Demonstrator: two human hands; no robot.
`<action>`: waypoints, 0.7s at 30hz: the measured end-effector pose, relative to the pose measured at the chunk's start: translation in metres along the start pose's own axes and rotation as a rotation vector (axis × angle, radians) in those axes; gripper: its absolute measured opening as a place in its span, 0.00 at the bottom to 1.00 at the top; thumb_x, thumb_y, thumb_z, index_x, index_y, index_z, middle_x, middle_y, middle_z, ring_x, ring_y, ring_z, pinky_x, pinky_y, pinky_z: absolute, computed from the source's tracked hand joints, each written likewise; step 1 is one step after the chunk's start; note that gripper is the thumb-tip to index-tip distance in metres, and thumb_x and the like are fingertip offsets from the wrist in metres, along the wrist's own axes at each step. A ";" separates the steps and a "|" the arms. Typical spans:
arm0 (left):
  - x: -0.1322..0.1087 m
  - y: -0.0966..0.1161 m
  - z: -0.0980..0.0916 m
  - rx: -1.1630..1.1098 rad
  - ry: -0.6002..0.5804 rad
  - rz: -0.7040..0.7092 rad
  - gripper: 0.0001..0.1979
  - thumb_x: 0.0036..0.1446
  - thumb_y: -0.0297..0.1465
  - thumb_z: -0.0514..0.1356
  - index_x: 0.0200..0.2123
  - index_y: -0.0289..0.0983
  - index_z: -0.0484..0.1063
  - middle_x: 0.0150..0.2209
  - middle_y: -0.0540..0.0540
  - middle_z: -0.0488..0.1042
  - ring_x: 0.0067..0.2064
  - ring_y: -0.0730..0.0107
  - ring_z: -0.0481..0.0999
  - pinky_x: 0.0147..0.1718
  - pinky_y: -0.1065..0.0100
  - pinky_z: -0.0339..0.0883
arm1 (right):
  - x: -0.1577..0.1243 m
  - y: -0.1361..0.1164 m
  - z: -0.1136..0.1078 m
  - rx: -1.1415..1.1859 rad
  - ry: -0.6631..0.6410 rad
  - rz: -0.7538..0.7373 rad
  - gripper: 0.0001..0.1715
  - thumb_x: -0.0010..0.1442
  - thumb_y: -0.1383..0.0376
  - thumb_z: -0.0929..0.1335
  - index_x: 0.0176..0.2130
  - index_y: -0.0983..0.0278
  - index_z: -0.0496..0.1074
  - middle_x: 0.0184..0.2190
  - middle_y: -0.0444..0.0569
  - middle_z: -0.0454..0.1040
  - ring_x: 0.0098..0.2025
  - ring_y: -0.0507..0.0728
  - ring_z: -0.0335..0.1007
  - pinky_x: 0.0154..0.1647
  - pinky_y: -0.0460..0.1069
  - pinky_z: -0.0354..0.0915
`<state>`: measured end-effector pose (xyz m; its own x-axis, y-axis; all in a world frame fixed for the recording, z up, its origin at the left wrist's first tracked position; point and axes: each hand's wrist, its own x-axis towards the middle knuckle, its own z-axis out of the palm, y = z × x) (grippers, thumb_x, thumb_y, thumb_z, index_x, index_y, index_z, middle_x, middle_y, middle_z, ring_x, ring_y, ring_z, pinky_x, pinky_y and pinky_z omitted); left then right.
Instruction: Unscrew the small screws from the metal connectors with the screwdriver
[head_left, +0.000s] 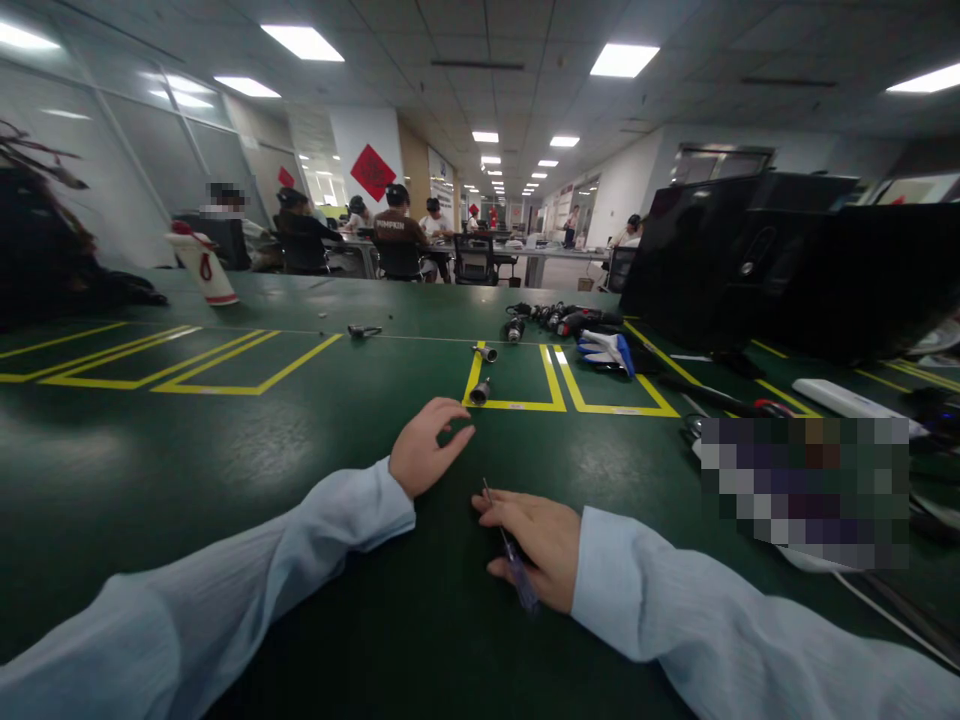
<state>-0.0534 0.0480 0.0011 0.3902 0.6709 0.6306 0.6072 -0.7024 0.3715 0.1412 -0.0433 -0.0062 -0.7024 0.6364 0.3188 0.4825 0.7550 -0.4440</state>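
Observation:
My right hand (541,545) is closed around a small screwdriver (521,578) with a see-through purple handle. Its thin shaft points forward, past my thumb. Ahead and to the left, my left hand (429,448) is held with thumb and fingers apart, and nothing shows between them. Just beyond its fingertips lies a short metal cylindrical part (480,392), on the front left corner of a yellow-taped box. A second, similar metal part (487,354) rests a little farther back, its narrow end to the left. The hand does not touch either part.
Behind them, a small dark metal piece (364,331) lies left of a cluster of dark tools and cables (559,318). A blue-and-white glove (606,352) is on the right, near black monitors (750,260) and a white power strip (855,405). A paper cup (204,265) stands back left.

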 end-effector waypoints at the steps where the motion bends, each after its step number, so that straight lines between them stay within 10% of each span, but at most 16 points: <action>1: 0.009 -0.007 0.005 0.071 0.020 -0.015 0.13 0.54 0.34 0.54 0.41 0.34 0.66 0.43 0.39 0.67 0.46 0.62 0.67 0.42 0.63 0.65 | 0.000 -0.001 0.000 -0.003 0.001 -0.002 0.21 0.51 0.64 0.67 0.44 0.69 0.64 0.52 0.57 0.65 0.56 0.58 0.58 0.56 0.51 0.56; 6: 0.047 -0.025 0.032 0.380 -0.095 -0.095 0.30 0.49 0.42 0.56 0.51 0.30 0.57 0.51 0.34 0.60 0.52 0.54 0.61 0.50 0.57 0.56 | 0.000 -0.002 -0.002 -0.024 -0.010 0.018 0.19 0.51 0.64 0.66 0.44 0.67 0.65 0.52 0.55 0.65 0.56 0.58 0.58 0.56 0.52 0.57; 10: 0.061 -0.028 0.045 0.419 -0.185 -0.144 0.22 0.50 0.40 0.55 0.45 0.31 0.64 0.40 0.36 0.69 0.42 0.53 0.69 0.41 0.56 0.61 | 0.000 -0.001 -0.003 -0.033 -0.029 0.017 0.19 0.51 0.64 0.66 0.44 0.68 0.65 0.53 0.56 0.65 0.56 0.57 0.57 0.56 0.52 0.56; 21: 0.038 -0.011 0.031 0.314 -0.232 -0.103 0.17 0.52 0.39 0.55 0.40 0.32 0.63 0.39 0.39 0.69 0.40 0.60 0.70 0.40 0.62 0.63 | -0.001 -0.001 -0.004 -0.039 -0.044 0.017 0.17 0.52 0.64 0.66 0.43 0.66 0.64 0.53 0.55 0.64 0.57 0.57 0.56 0.56 0.53 0.56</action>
<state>-0.0235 0.0886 0.0003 0.4401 0.7954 0.4167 0.8192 -0.5457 0.1763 0.1434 -0.0439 -0.0029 -0.7160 0.6419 0.2742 0.5139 0.7506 -0.4152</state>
